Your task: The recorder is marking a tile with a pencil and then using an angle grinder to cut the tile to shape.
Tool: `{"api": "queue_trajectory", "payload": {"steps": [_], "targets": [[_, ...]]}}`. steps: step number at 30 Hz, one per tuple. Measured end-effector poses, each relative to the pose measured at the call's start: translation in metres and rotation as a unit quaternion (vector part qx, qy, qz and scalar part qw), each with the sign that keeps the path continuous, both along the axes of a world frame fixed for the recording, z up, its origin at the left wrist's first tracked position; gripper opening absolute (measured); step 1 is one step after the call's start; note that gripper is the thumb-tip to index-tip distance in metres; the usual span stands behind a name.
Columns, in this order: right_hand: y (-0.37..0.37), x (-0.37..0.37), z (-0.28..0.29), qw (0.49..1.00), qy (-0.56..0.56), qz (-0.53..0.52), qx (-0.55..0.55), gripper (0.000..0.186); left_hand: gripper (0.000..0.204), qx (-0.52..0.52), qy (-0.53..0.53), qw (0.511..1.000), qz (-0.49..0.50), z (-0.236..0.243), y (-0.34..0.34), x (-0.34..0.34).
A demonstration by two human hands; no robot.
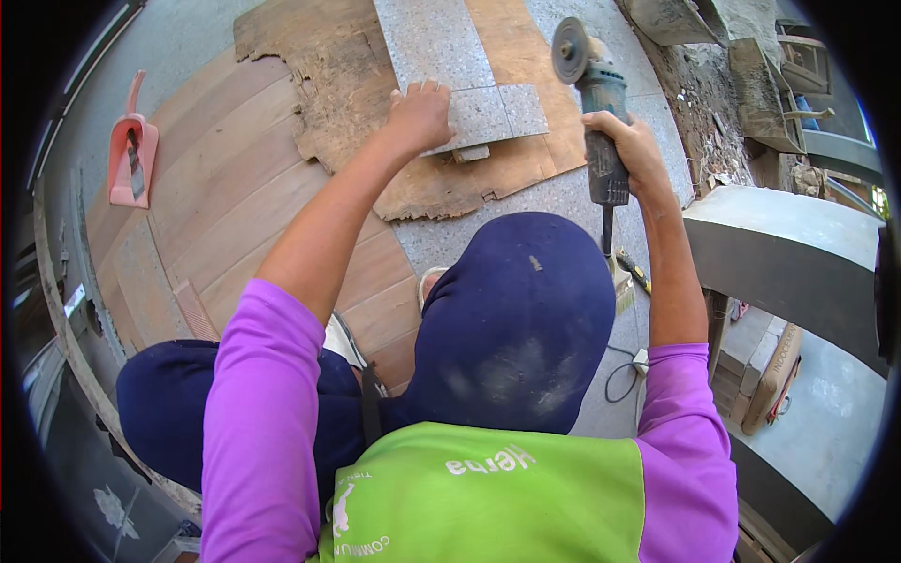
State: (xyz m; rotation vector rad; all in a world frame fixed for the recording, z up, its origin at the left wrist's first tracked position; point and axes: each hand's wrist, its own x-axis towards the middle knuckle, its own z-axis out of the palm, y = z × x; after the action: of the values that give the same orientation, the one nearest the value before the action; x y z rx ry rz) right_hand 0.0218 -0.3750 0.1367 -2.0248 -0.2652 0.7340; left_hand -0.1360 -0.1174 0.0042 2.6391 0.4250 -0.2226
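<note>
My left hand grips a narrow grey speckled tile with bent fingers. This tile lies crosswise against a longer speckled tile, over a small block on a worn plywood sheet. My right hand is closed round a dark teal angle grinder, raised to the right of the tiles with its disc at the top. A brush and a yellow-black tool lie on the floor beyond my right knee.
A pink dustpan with a scraper rests on wooden boards at the left. A metal ledge stands close on my right. Rubble and dirty troughs fill the back right. A cord runs beside my knee.
</note>
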Motion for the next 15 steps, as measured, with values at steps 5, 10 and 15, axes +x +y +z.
{"api": "queue_trajectory", "payload": {"steps": [5,10,15], "targets": [[0.018,0.001,-0.006,0.997,-0.028,0.048,-0.044,0.043,0.093,0.022,0.026,0.999,0.014,-0.005,-0.011,0.008],[0.022,0.014,-0.035,0.993,-0.013,0.091,-0.069,0.049,0.102,0.017,0.058,0.998,0.023,-0.008,-0.025,0.018],[0.023,0.02,-0.048,0.991,-0.007,0.102,-0.084,0.048,0.105,0.02,0.064,0.997,0.032,-0.017,-0.024,0.023]]}}
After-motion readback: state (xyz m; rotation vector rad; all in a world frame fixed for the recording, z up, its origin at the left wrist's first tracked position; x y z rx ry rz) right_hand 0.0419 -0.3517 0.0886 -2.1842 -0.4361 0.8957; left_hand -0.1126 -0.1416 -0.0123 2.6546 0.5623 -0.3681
